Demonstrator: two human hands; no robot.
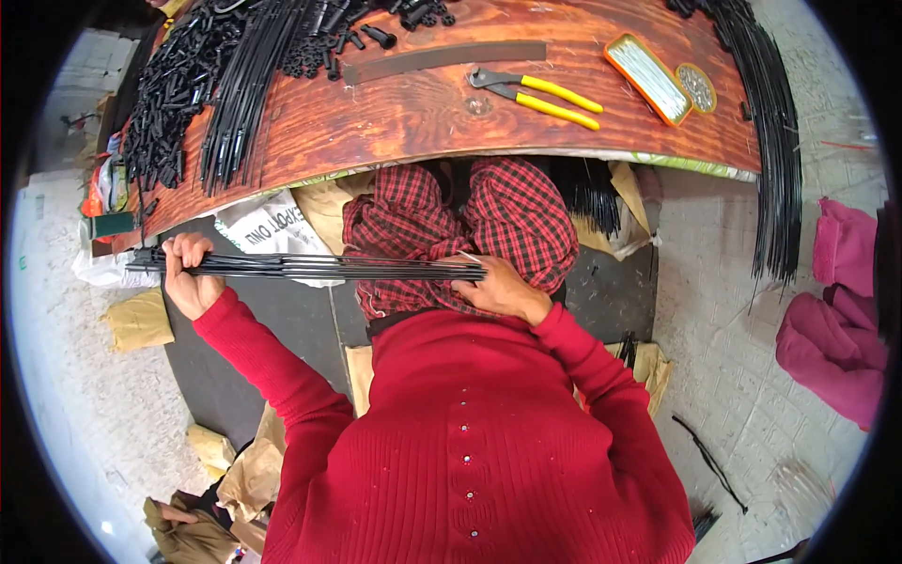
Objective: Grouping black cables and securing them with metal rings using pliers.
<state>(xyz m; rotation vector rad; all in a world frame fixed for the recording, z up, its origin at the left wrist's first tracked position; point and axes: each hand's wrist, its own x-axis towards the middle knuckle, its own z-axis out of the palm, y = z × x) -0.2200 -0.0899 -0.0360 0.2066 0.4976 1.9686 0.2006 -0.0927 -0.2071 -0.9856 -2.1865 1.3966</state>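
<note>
A bundle of long thin black rods [329, 267] lies level across my lap, above the red and black checked cloth. My left hand [194, 273] is closed around the bundle near its left end, where thicker black tips stick out past the fingers. At the other end, my right hand [507, 289] is closed on the rods; its fingertips are partly hidden by them. A thin pale stick [469, 257] shows beside the right hand; I cannot tell whether it is held.
Ahead, the wooden table [413, 117] carries yellow-handled pliers [540, 94], a flat dark strip [446, 61], an orange-rimmed tin of pale sticks [648, 79], a round container of small metal bits [695, 87] and a heap of black parts [183, 89]. More black rods [775, 160] overhang its right edge.
</note>
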